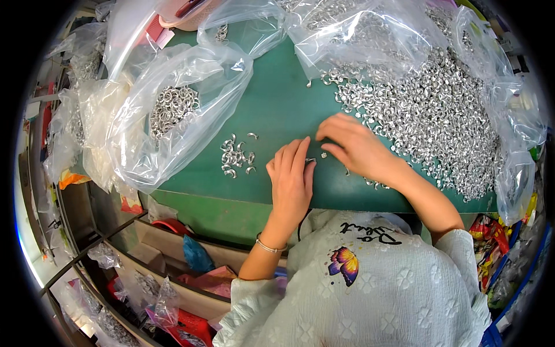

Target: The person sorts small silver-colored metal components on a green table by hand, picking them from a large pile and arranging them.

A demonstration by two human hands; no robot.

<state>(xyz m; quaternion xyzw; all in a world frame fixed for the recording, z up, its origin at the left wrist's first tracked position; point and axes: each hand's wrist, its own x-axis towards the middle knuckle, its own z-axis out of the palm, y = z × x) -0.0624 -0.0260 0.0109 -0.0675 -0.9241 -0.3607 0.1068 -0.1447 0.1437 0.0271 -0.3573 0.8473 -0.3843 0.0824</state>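
**Small silver piece (310,160) pinched at the fingertips of the left hand (291,176)**

I see the piece between the thumb and fingers of the left hand, above the green surface (272,87). Just to its right is the right hand (355,144), fingers bent, thumb and forefinger spread apart. Just below its thumb tip I make out a loose bit (324,155) of silver metal. Left of the left hand, well apart from it, I have a small cluster of curved pieces (234,155); farther out on that side, a clear plastic bag (217,87) holds silver rings (173,110). Right of the right hand spreads a big heap (439,115) of silver pieces, its far side under clear plastic sheeting (358,43). A bracelet (270,247) circles the left wrist.
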